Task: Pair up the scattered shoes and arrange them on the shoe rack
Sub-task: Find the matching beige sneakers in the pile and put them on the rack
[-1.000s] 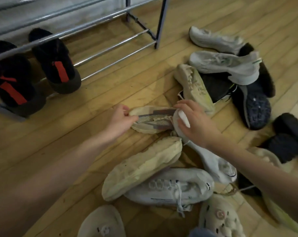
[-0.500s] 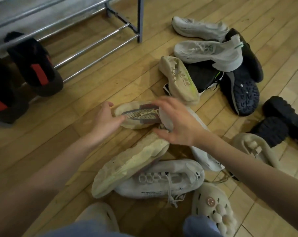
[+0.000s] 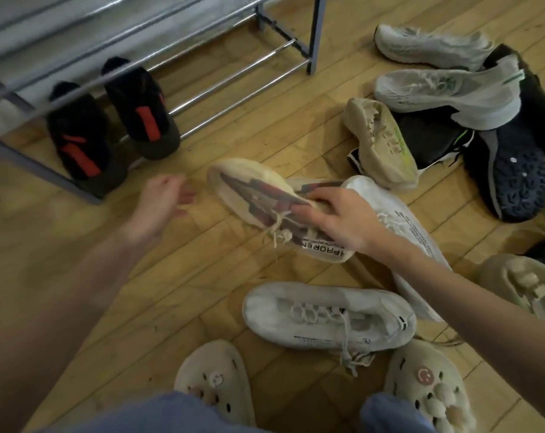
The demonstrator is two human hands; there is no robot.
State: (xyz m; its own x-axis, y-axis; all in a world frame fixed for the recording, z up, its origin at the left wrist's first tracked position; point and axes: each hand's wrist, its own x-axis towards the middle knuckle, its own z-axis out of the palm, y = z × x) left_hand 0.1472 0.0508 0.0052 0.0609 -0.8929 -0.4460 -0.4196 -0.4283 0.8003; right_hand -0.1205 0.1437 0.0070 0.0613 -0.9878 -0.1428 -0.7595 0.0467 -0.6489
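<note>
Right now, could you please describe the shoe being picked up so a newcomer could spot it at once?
Start at the metal shoe rack holding a black-and-red pair. On the wooden floor just right of that pair, the right hand grips a cream sneaker. Unlike the plain pale shoes nearby, it has dark reddish-grey side panels.

Both forearms were bare, no sleeves in view. Left hand (image 3: pixel 161 203) and right hand (image 3: pixel 336 220) wore no gloves. Blue trouser legs (image 3: pixel 158 414) showed at the bottom edge.
</note>
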